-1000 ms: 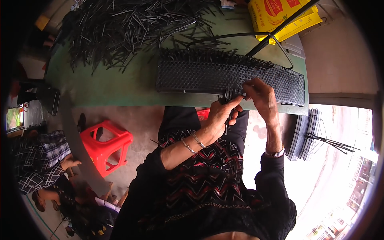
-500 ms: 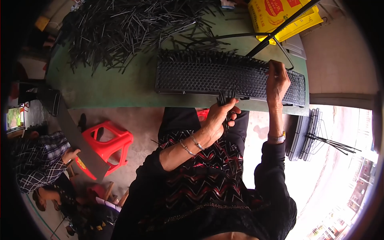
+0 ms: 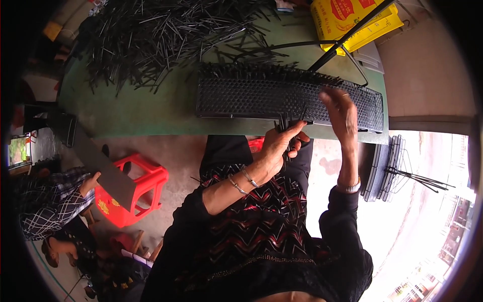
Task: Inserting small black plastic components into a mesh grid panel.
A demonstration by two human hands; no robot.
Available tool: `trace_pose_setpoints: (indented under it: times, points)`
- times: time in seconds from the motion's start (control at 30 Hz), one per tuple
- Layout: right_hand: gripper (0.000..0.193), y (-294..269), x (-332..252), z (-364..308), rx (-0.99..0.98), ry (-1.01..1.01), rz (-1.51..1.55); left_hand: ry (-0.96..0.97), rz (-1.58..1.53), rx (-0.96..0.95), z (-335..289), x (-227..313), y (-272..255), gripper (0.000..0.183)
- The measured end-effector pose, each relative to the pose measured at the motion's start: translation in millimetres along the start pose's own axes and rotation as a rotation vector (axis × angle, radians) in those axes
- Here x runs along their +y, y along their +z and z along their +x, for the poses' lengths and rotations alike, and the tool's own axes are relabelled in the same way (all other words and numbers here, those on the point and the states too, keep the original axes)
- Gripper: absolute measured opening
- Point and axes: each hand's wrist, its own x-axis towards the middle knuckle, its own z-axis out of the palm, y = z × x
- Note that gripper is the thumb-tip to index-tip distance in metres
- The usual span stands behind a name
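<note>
A bunch of thin black strips [image 3: 284,124] is gripped in my left hand [image 3: 275,146], at the near edge of the table. Beyond it lies a long black rack [image 3: 236,98] with rows of small holes. Black strips stand up in a dense row along the rack's far side. My right hand [image 3: 344,113] hovers over the right part of the rack. Its fingers are smeared by motion, so whether they hold a strip is unclear.
A big heap of loose black strips [image 3: 161,43] covers the far left of the green table [image 3: 136,113]. Black rods [image 3: 347,40] rise behind the rack near a yellow bag [image 3: 332,20]. Red stools [image 3: 143,173] and another person's arm [image 3: 88,183] are at left; more racks [image 3: 385,168] at right.
My right hand has moved back and slightly left from the rack's far right side toward me. My left hand keeps its bunch of strips almost in place.
</note>
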Motion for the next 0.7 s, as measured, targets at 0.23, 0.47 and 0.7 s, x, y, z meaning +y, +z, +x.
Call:
trace_pose_setpoints:
  times: [0.23, 0.47, 0.7]
  points:
    - [0.011, -8, -8, -19, -0.150, 0.193, 0.405, -0.007, -0.015, 0.008, 3, -3, 1, 0.034]
    - [0.010, -9, 18, 18, 0.445, -0.057, 0.036, -0.048, -0.046, 0.015, 11, -10, -6, 0.033]
    - [0.013, 9, 38, 28, 0.342, -0.093, -0.142, -0.045, 0.008, -0.040, 6, -2, 1, 0.031]
